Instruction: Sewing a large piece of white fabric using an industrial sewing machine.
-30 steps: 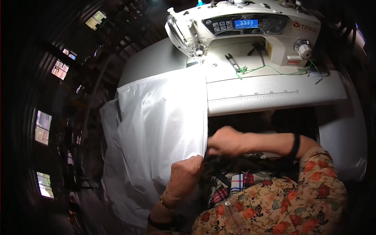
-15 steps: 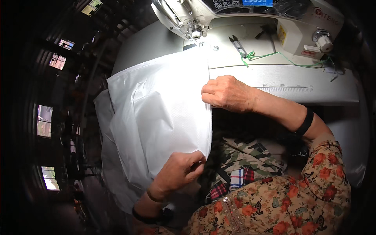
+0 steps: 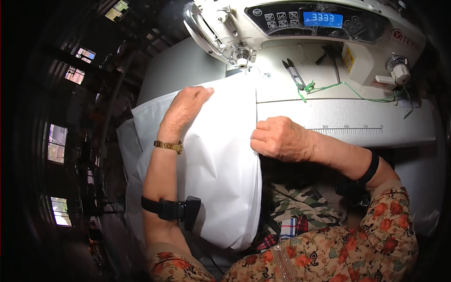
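A large sheet of white woven material (image 3: 218,150) hangs over the table's front edge. Its far corner reaches up beside the needle area of a white sewing machine (image 3: 242,61). My right hand (image 3: 284,140) is closed on the sheet's right edge, with the fingers curled in. My left hand (image 3: 185,109) rests on top of the sheet near its far left edge, its fingers stretched toward the needle; their undersides are hidden. A gold bracelet (image 3: 168,146) circles my left wrist.
Thread snips (image 3: 293,74) lie on the machine bed to the right of the needle, with green thread (image 3: 345,85) trailing from them. A dark small tool (image 3: 331,58) lies behind. A ruler scale (image 3: 347,131) runs along the table front. The control panel (image 3: 324,21) is lit.
My left hand has left the sheet's near right corner and moved far and left onto its upper part. My right hand stays on the right edge. The whole view has shifted slightly.
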`<act>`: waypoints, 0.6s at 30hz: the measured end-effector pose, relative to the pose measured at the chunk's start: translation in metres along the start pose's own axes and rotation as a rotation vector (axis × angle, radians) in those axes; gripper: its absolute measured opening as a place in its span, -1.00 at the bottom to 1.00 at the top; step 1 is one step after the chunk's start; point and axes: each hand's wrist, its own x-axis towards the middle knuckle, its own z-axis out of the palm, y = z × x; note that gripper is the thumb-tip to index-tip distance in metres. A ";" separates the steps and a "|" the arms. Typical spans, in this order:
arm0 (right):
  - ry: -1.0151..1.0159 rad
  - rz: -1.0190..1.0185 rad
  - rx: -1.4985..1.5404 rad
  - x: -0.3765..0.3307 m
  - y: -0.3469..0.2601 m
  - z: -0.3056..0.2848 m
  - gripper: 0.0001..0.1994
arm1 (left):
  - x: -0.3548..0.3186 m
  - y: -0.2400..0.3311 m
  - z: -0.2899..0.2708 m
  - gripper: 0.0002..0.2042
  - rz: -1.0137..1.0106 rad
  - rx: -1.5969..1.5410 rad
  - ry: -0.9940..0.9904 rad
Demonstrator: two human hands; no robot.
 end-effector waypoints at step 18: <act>0.021 -0.007 0.035 0.001 0.003 -0.001 -0.83 | -0.010 -0.044 -0.016 -0.58 0.064 -0.045 -0.385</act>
